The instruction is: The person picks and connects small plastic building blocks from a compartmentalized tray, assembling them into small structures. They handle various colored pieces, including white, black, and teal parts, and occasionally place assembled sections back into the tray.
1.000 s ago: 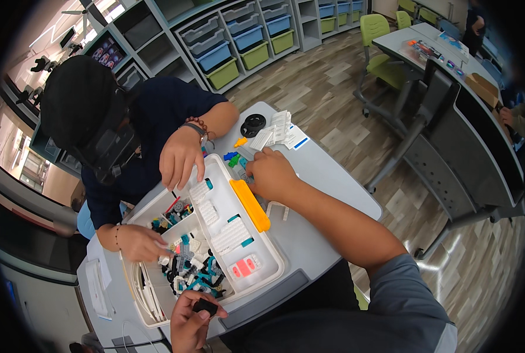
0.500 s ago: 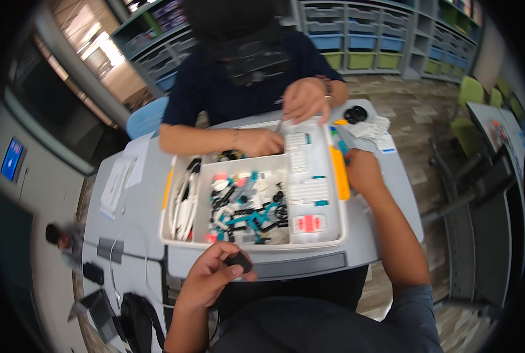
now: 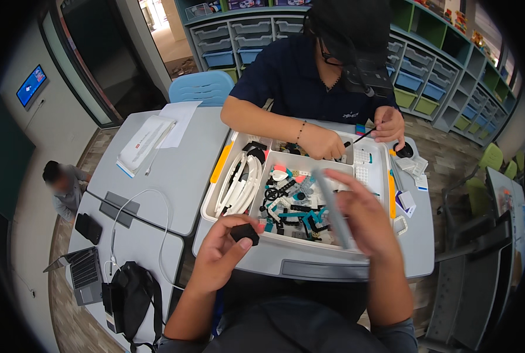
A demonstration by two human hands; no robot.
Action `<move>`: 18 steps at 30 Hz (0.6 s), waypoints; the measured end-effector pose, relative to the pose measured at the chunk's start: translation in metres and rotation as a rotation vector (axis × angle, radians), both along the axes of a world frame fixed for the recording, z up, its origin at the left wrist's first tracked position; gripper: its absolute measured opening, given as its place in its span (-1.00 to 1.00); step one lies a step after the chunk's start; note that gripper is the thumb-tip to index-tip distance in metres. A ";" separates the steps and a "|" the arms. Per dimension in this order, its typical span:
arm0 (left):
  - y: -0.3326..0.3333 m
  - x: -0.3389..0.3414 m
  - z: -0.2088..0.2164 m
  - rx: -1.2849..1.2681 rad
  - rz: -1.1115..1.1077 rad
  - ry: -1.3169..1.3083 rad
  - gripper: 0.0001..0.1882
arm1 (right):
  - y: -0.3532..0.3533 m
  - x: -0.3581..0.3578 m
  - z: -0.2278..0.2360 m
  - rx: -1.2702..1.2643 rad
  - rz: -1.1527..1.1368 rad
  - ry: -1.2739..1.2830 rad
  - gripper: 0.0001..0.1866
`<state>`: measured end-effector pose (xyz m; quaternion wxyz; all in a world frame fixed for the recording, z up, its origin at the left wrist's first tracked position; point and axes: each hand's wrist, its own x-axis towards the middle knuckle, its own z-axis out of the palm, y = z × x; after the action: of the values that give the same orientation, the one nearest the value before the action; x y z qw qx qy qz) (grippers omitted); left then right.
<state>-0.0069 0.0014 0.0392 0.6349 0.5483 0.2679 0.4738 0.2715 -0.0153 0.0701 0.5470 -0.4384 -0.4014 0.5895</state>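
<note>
Between the thumb and fingers of my left hand is a small black block-like piece, held just off the tray's near edge. My right hand is raised over the tray's near right part with a long grey bar, slanting and smeared by motion. Below both hands lies a white sorting tray with yellow side handles. Its middle compartment is full of loose building pieces in teal, black, white and grey. Curved white pieces fill the left compartment.
Across the table, a co-worker's hand reaches into the tray; the other holds a thin dark rod. A black wheel and papers lie right of the tray. At left are a laptop, a black bag and a white cable.
My right hand has come from beside the tray's right edge to above it, bringing the grey bar. My left hand keeps the black piece. The view has shifted, and the co-worker's hands have moved apart.
</note>
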 end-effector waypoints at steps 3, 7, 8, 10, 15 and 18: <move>0.013 0.003 -0.007 0.038 -0.031 -0.168 -0.68 | 0.034 -0.070 0.001 -0.096 0.069 0.034 -0.55; 0.024 -0.014 -0.013 0.092 -0.020 -0.131 -0.70 | 0.056 -0.110 -0.016 -0.144 0.141 -0.009 -0.55; 0.026 -0.020 -0.014 0.098 -0.008 -0.092 -0.70 | 0.060 -0.114 -0.018 -0.167 0.141 -0.022 -0.54; 0.029 -0.033 -0.021 0.021 -0.031 -0.113 -0.72 | 0.065 -0.120 -0.019 -0.169 0.162 -0.032 -0.45; 0.050 -0.042 -0.023 0.111 0.280 -0.151 -0.72 | 0.099 -0.122 -0.022 -0.136 0.083 -0.259 -0.31; 0.063 -0.051 -0.023 0.192 0.466 0.091 -0.72 | 0.122 -0.128 -0.018 -0.107 0.047 -0.317 -0.28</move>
<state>-0.0575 0.0641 0.0160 0.4407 0.5505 0.3690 0.6054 0.1430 0.1068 0.0521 0.4387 -0.5448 -0.4611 0.5460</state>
